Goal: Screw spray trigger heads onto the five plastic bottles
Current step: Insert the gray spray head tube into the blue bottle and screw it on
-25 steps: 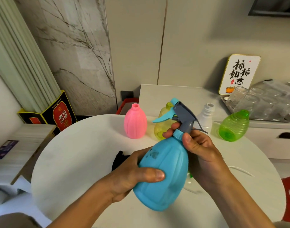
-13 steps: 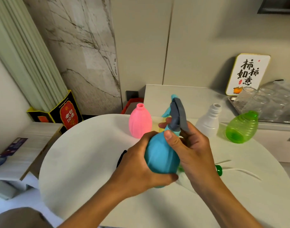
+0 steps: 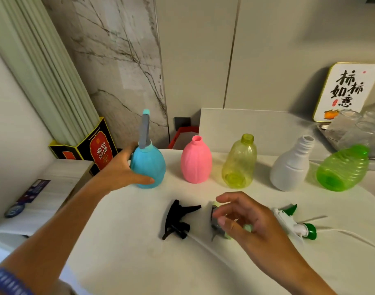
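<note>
A person's left hand (image 3: 120, 173) rests with straight fingers against the blue bottle (image 3: 148, 167), which stands upright at the far left of the white table (image 3: 139, 262) with a grey spray head (image 3: 144, 133) on it. To its right stand a pink bottle (image 3: 196, 159), a yellow bottle (image 3: 239, 160), a white bottle (image 3: 290, 165) and a green bottle (image 3: 342, 169), all uncapped. Nearer, the right hand (image 3: 246, 222) hovers with loosely curled fingers over a grey and green trigger head (image 3: 216, 226), between a black trigger head (image 3: 178, 220) and a white and green one (image 3: 293, 222); whether it touches it cannot be told.

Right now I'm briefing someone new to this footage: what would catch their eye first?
The row of five bright bottles across the white table: only the blue bottle, far left, wears a trigger head, with the left hand resting against it. In front, the right hand reaches over a grey-and-green trigger head, between a black trigger head and a white-and-green one.
</note>
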### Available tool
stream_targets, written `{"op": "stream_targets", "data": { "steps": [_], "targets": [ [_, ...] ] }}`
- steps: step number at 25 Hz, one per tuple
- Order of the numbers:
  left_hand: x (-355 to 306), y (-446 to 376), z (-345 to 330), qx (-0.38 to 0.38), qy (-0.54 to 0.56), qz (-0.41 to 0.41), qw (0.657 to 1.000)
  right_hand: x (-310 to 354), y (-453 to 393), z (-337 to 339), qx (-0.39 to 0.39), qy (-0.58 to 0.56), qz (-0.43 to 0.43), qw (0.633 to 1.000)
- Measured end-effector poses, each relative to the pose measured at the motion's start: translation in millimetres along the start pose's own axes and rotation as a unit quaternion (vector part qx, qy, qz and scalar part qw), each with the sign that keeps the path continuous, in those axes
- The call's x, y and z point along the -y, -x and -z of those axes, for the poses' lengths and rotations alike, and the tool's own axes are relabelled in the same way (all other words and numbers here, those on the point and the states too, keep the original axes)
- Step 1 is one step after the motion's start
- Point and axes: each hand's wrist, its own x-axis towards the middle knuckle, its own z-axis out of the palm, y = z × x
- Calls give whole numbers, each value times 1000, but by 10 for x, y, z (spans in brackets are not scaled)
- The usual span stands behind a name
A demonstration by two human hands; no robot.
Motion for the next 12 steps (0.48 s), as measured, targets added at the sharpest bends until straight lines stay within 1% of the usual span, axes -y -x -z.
{"op": "stream_targets", "data": {
  "steps": [3,6,12],
  "targets": [
    [184,-135,16,13,-23,9,1000,-60,-8,-32,1,23,-13,1000],
    [278,-242,46,17,-14,31,999,-118,-31,-50,-8,22,-25,999],
    [367,-275,128,11,-13,40,999,-158,-8,-79,0,30,-38,999]
  ]
}}
